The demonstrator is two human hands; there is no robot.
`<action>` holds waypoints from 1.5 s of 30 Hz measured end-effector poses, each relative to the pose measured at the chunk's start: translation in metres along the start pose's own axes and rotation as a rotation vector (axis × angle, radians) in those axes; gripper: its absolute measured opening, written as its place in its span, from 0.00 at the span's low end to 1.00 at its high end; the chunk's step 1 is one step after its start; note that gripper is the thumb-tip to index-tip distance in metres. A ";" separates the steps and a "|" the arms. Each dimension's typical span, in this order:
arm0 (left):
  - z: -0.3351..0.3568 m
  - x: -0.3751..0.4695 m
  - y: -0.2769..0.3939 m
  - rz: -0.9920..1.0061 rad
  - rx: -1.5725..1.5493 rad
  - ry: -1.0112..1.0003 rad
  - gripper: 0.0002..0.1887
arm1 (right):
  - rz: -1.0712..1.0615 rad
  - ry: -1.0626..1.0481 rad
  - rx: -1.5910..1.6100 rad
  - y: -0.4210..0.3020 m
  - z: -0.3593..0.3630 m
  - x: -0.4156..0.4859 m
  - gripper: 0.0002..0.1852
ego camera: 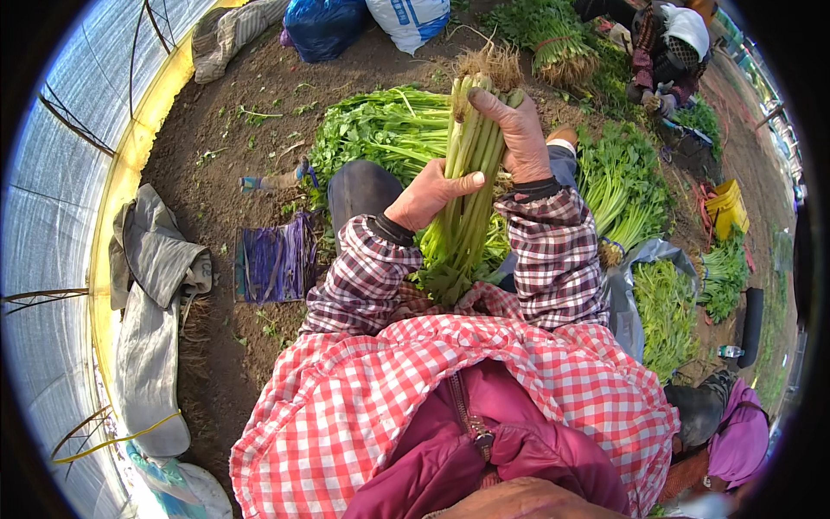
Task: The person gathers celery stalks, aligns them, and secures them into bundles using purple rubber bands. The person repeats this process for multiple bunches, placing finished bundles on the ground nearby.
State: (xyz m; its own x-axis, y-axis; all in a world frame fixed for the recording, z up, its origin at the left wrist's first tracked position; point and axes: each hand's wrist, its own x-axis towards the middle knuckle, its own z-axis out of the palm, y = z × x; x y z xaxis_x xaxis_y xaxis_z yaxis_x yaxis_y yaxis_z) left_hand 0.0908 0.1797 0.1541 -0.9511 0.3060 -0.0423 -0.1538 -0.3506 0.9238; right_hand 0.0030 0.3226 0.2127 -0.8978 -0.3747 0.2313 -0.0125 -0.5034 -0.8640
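Note:
A bunch of celery [468, 194] stands nearly upright before me, its pale roots at the top and its leaves down by my lap. Lower on the stalks, my left hand [425, 194] grips them with the thumb laid across the front. My right hand [522, 139] clasps the upper stalks just below the roots, thumb over the front. Behind the bunch, a pile of leafy celery [382, 133] lies on the soil, partly hidden by my knee and hands. More celery [619, 181] is heaped to my right.
Purple strips [279, 259] lie on the soil at left, near a short wrapped object [272, 183]. A tied celery bundle [564, 52] is at the back. Another person [671, 58] works at upper right, near a yellow crate [727, 209]. Grey cloth [149, 363] lies by the plastic wall.

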 end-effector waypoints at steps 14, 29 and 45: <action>0.018 0.004 0.018 0.283 0.219 0.166 0.33 | 0.036 -0.068 0.168 0.003 0.000 -0.013 0.17; -0.018 0.016 0.029 0.034 0.053 -0.372 0.42 | -0.020 -0.449 -0.016 -0.016 0.024 -0.013 0.28; -0.109 -0.174 0.211 1.023 0.257 0.686 0.09 | 0.142 -0.018 -0.184 0.027 -0.032 0.083 0.16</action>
State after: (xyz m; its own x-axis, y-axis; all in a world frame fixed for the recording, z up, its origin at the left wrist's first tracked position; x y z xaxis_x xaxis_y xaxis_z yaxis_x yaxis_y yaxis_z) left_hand 0.1949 -0.0440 0.3150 -0.5590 -0.5525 0.6183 0.7180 0.0504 0.6943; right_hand -0.0855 0.3029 0.1946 -0.8884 -0.4461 0.1081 0.0320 -0.2951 -0.9549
